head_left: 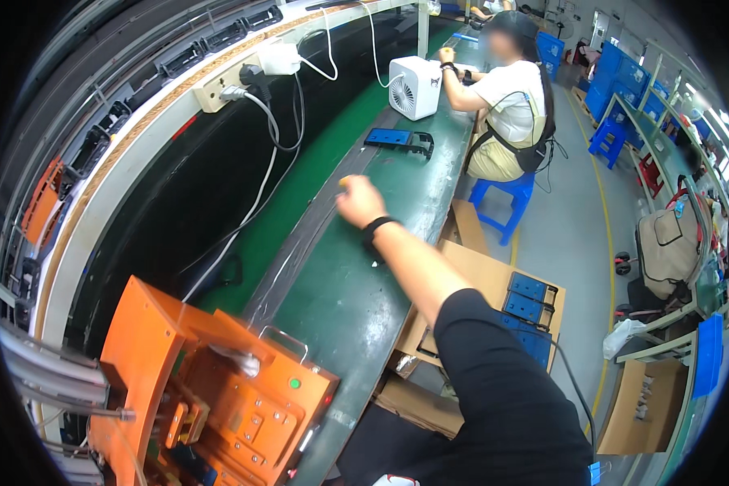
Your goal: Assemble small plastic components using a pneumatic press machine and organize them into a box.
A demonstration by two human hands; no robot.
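My right hand (361, 203) reaches out over the green bench (356, 296), a black band round its wrist. Its fingers are curled in, with a yellow-orange patch at one fingertip; whatever they hold, if anything, is hidden. Beyond the hand, apart from it, a blue panel in a black frame (398, 139) lies on the bench. A white box-shaped fan (414, 87) stands past that. In the near left is an orange machine (255, 405) with a green button and a metal fixture plate. My left hand does not show.
A co-worker (506, 97) sits on a blue stool (502, 198) farther along the bench. Beside my arm, an open cardboard box (470, 271) holds several blue panels (526, 298). A power strip (215, 89) with hanging cables is fixed to the left rail.
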